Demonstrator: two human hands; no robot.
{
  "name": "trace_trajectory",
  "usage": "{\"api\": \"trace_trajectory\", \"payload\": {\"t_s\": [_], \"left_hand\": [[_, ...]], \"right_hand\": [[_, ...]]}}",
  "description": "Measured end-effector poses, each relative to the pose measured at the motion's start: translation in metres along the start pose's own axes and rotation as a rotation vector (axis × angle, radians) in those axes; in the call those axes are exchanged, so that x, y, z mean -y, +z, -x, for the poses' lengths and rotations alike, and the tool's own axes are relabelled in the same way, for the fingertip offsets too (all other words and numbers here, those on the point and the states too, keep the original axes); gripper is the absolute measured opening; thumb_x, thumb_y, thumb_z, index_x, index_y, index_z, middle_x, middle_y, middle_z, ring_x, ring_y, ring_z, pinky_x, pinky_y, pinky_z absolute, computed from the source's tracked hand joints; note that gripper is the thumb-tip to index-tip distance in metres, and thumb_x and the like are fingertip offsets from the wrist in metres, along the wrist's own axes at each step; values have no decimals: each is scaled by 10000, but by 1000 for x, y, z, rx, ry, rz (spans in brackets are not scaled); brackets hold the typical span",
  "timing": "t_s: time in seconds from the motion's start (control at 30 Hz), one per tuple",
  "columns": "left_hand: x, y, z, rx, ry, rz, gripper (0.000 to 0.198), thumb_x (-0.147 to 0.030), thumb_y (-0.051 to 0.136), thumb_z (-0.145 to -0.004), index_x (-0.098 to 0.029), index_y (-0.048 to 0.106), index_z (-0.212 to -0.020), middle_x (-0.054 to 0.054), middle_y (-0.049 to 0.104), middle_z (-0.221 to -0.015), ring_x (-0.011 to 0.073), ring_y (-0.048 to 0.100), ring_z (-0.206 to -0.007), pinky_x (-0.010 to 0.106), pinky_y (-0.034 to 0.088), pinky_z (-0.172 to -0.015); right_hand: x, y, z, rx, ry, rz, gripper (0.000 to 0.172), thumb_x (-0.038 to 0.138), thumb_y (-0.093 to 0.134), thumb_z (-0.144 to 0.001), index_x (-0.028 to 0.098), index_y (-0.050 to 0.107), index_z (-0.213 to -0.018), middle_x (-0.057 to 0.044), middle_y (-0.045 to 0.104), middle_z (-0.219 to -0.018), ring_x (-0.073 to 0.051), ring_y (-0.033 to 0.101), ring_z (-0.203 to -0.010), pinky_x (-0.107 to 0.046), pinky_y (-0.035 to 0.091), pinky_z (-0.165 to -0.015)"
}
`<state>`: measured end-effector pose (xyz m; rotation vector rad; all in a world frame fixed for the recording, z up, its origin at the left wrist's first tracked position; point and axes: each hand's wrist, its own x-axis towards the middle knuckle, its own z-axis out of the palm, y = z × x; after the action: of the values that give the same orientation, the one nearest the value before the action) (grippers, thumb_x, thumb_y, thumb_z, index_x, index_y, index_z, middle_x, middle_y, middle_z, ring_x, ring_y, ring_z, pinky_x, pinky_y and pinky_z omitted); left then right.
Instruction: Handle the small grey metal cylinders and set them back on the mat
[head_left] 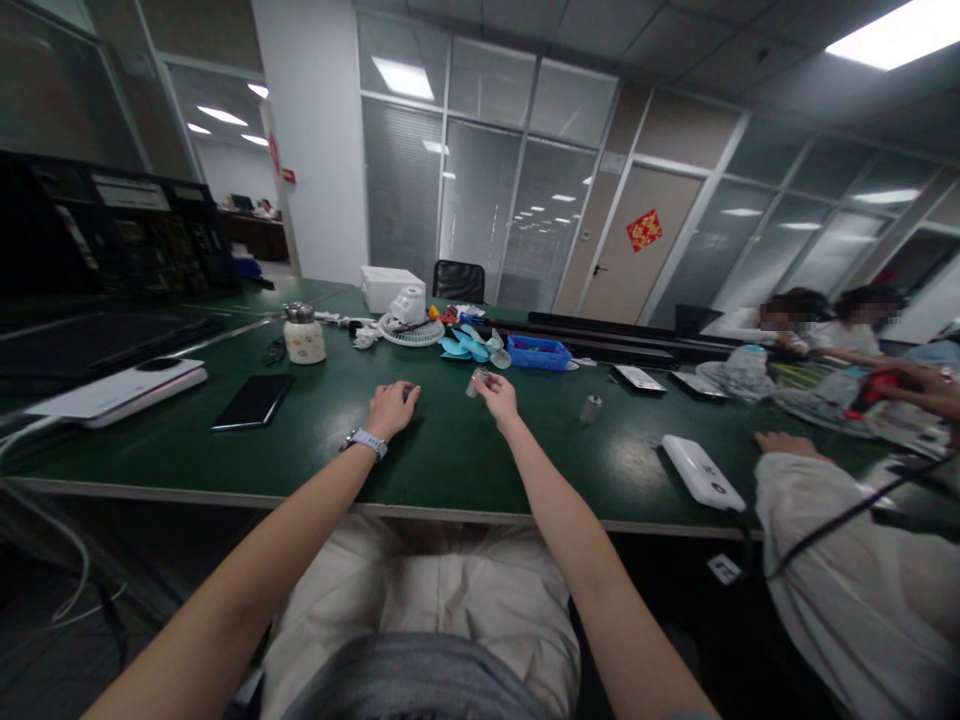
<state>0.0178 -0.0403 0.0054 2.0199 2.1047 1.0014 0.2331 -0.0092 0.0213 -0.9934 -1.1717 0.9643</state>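
My right hand (498, 398) pinches a small silver metal cylinder (472, 384) between thumb and fingertips, just above the green table (442, 465). My left hand (390, 410) rests at the table to the left, its fingers curled. A small dark spot shows between its thumb and fingers; what it is I cannot make out. A second silver metal cylinder (591, 408) stands on the table to the right of my right hand. Beyond my hands lie light-blue fan blades (466, 346) and a white fan head with its round grille (411, 328).
A blue basket (538, 353) stands behind my right hand. To the left are a black phone (253, 402), a cream flask (304, 338) and a white device (120, 390). A white power bank (701, 472) lies at right, near a co-worker's sleeve (840, 540).
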Motion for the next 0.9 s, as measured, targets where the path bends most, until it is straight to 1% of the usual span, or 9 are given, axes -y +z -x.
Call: {"api": "trace_trajectory", "payload": {"t_s": [0.07,0.13,0.23,0.3,0.37,0.4,0.5,0.7,0.9], "left_hand": [[0,-1,1,15,-1,10,429,-482,379,-905,-210,607,-1146,95,654,-1129,291,471,-1128,412,402,-909],[0,-2,1,20,-4,12,429,-485,391,-901,-210,601,-1155,93,658,-1120,293,472,-1126,413,404,-903],[0,-2,1,15,-5,11,434,-490,397,-897,-209,604,-1155,91,659,-1118,291,477,-1113,406,404,-900],[1,-1,1,13,-4,11,437,-492,398,-895,-208,607,-1153,90,658,-1123,292,478,-1108,403,404,-898],[1,-1,0,10,-2,9,441,-494,397,-893,-208,612,-1151,92,656,-1128,291,478,-1104,402,402,-900],[1,0,0,8,-3,6,443,-497,397,-893,-208,614,-1149,93,655,-1128,291,479,-1102,402,401,-901],[2,1,-1,5,0,-1,452,-503,393,-891,-205,615,-1149,96,656,-1117,291,483,-1096,399,401,-897],[3,2,-1,-8,12,-9,451,-505,386,-892,-207,616,-1140,96,659,-1099,293,489,-1079,401,405,-885],[3,2,-1,0,14,-13,436,-490,390,-892,-206,619,-1130,100,658,-1098,291,492,-1080,404,404,-887]], "right_hand": [[-1,-4,-3,-31,-82,93,384,265,717,-701,145,581,-1040,-103,693,-1022,-185,664,-911,-322,516,-838],[2,-15,-8,-98,-189,231,360,278,680,-734,162,566,-1055,-96,678,-1046,-181,655,-909,-326,503,-847],[9,-44,-15,-272,-335,470,333,276,619,-782,170,544,-1089,-97,643,-1080,-187,626,-931,-334,469,-883],[13,-69,-19,-413,-377,602,326,263,582,-807,157,528,-1111,-123,596,-1133,-199,600,-964,-331,443,-904],[15,-91,-20,-548,-358,700,331,264,556,-826,138,511,-1128,-158,538,-1183,-220,575,-1001,-331,424,-905],[14,-101,-20,-593,-333,735,335,269,549,-834,128,503,-1134,-172,518,-1194,-233,564,-1018,-332,418,-902],[11,-117,-20,-644,-237,801,348,272,563,-831,108,499,-1132,-187,509,-1180,-265,536,-1061,-335,400,-902],[0,-127,-20,-675,-25,833,350,205,564,-814,87,494,-1136,-204,507,-1194,-281,529,-1075,-335,387,-905],[0,-129,-19,-665,44,873,364,207,554,-826,108,502,-1172,-187,515,-1223,-281,553,-1086,-339,408,-902]]}}
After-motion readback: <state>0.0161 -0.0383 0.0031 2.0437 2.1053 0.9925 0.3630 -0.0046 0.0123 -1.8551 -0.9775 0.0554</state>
